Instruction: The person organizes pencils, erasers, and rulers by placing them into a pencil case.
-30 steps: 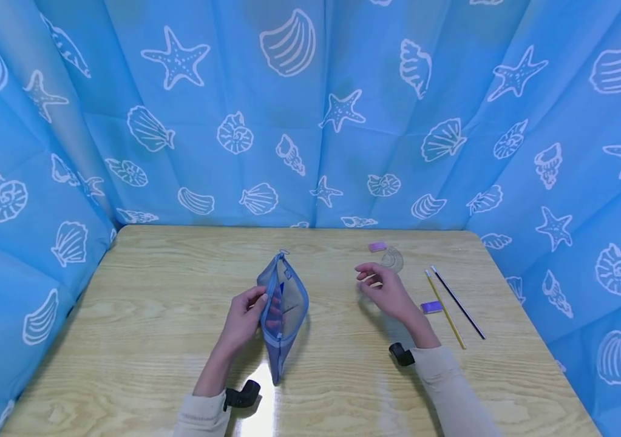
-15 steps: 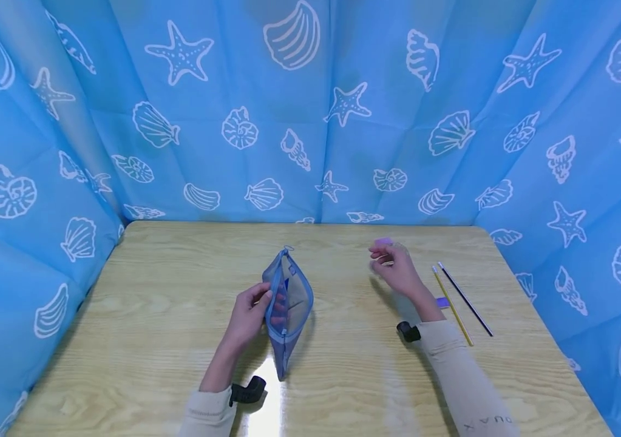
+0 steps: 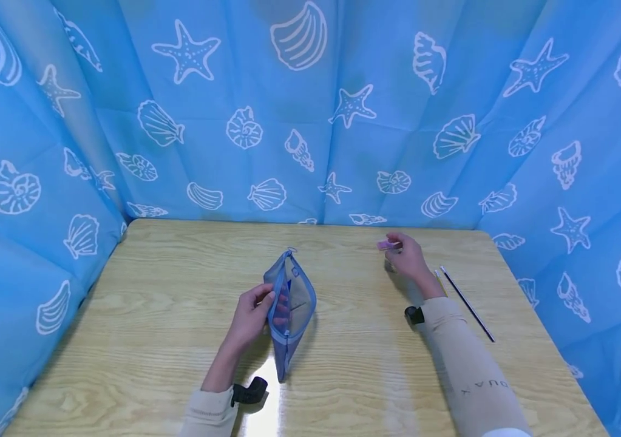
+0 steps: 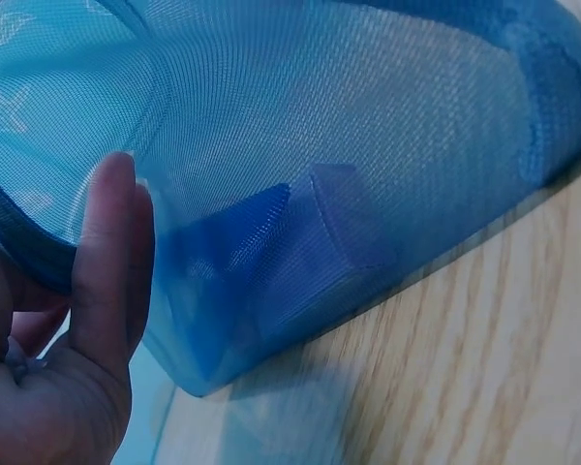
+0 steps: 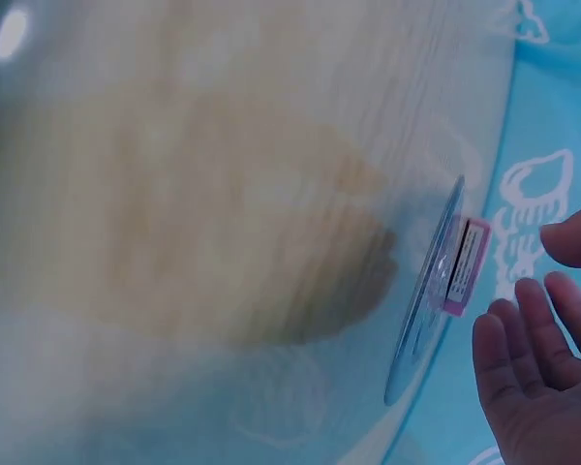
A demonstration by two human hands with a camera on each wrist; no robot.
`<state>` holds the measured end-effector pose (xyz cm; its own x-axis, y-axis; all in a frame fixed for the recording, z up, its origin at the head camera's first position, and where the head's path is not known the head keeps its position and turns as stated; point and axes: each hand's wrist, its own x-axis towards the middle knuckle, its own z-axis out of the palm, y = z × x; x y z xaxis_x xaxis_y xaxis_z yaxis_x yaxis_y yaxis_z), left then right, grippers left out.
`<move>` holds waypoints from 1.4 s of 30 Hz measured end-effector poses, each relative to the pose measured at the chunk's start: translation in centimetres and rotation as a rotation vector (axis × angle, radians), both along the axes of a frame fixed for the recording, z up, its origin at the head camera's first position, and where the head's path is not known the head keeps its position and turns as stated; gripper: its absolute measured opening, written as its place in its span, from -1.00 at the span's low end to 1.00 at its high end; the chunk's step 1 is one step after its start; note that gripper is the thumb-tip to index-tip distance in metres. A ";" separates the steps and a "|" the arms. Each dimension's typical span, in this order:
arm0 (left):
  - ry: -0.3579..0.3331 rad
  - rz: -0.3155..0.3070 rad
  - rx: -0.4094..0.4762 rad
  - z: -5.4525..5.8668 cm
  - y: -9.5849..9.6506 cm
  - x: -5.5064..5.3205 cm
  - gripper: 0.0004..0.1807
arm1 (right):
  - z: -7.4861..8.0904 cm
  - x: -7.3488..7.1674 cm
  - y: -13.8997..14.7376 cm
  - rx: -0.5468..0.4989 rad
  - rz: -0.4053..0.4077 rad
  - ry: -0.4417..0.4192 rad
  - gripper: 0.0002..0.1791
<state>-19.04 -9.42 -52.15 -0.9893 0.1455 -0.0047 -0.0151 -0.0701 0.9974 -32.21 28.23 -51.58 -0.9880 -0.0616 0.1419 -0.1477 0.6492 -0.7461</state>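
A blue mesh zip pouch (image 3: 305, 300) stands on the table with its mouth spread. My left hand (image 3: 252, 311) pinches its left rim between thumb and fingers. Through the mesh in the left wrist view, a dark blue pointed piece (image 4: 237, 228) and a purple block (image 4: 344, 218) show inside. At the far right my right hand (image 3: 410, 258) is over a pink eraser (image 3: 385, 245). The right wrist view has its fingers loosely bent, thumb apart, nothing between them. A clear protractor (image 5: 426, 295) lies right by the eraser (image 5: 470, 266), mostly hidden by the hand in the head view.
Right of the right forearm lie a dark pencil (image 3: 468, 304) and a yellow pencil (image 3: 440, 281), the yellow one largely covered by the arm. A blue shell-print curtain (image 3: 310, 121) borders the wooden table (image 3: 179, 273) at the back and sides.
My right hand has moved forward and right, over the protractor to the pink eraser. The forearm now covers the purple eraser and most of the yellow pencil. The left hand keeps its hold.
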 end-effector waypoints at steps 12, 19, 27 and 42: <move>0.008 0.009 -0.001 0.2 -0.1 -0.1 -0.70 | 0.2 -2.4 0.5 0.152 0.020 -0.041 -0.39; 0.013 -0.011 0.023 0.2 0.0 -0.1 -0.70 | -0.8 -3.4 1.4 0.159 0.055 -0.082 -0.44; 0.034 -0.009 0.006 0.2 0.1 -0.1 -0.71 | -0.5 -3.3 1.5 0.209 0.063 -0.102 -0.60; 0.012 -0.034 0.054 -0.1 0.2 -0.2 -0.71 | -0.9 -3.3 1.6 0.249 0.099 -0.072 -0.68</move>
<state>-19.19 -9.26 -52.20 -0.9838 0.1785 0.0156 -0.0068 -0.1238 0.9923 -35.48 29.85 -52.45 -0.9823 -0.1828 0.0399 -0.1721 0.7992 -0.5759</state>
